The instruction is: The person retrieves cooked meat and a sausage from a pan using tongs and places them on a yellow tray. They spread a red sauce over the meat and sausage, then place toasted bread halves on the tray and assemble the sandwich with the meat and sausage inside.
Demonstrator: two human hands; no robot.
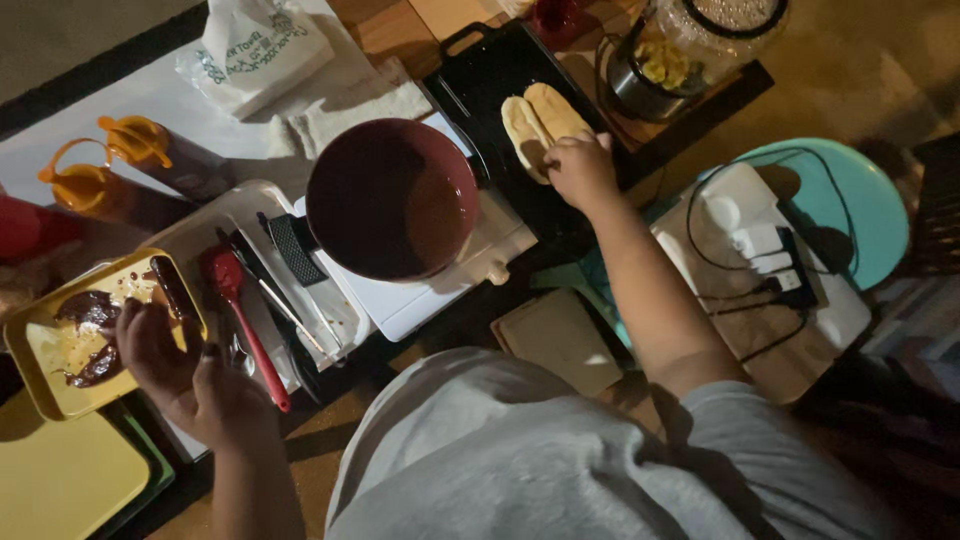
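My right hand rests its fingers on a split bread roll lying open on a black griddle. At the lower left, my left hand hovers over a yellow tray smeared with dark brown sauce, fingers curled near a dark piece on it. Whether the fingers pinch anything is unclear. A dark red pot sits between the two hands on a white cooker.
A red spatula and black tongs lie on a white tray beside the pot. Two orange-capped bottles stand at the left, a plastic bag behind. A power strip with plugs sits on a teal stool at right.
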